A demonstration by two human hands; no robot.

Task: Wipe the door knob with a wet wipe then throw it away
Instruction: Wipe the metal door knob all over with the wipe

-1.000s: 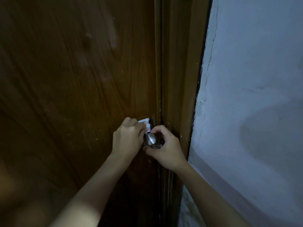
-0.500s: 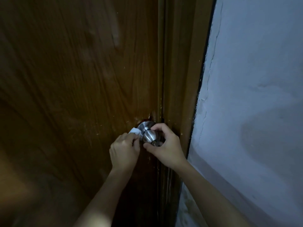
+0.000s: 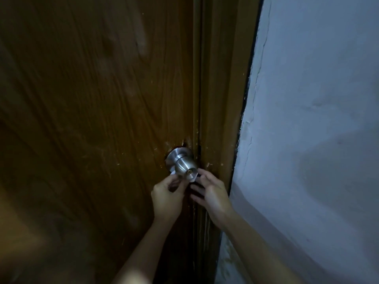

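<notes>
Step in hand: the wiping itself, working the underside of the round brushed-steel door knob. Disposal not started, as far as I can judge.

Knob sits on the dark brown wood-grain door, close to the latch edge, just beside the brown wooden door frame. Its round steel rose plate is flush against the door. Keyhole on the knob face points toward the camera.

Left hand: fingers curled shut, pinching the white wet wipe from below-left of the knob. Only a small pale scrap shows at the knob's lower left; another pale bit peeks out at the lower right, so the wipe looks slung under the knob neck. Most of it is hidden.

Right hand: fingers partly curled, tips up against the knob's lower right edge. Whether it grips the wipe's other end or just steadies the knob, cannot tell; too dark there.

Top and face of the knob are bare, with no wipe on them now.

Next move calls for: keeping the wipe taut against the metal, running it round the sides and the face, then balling it in one hand. No bin in view, so the person must turn away from the pale blue-grey plaster wall side to find one.
</notes>
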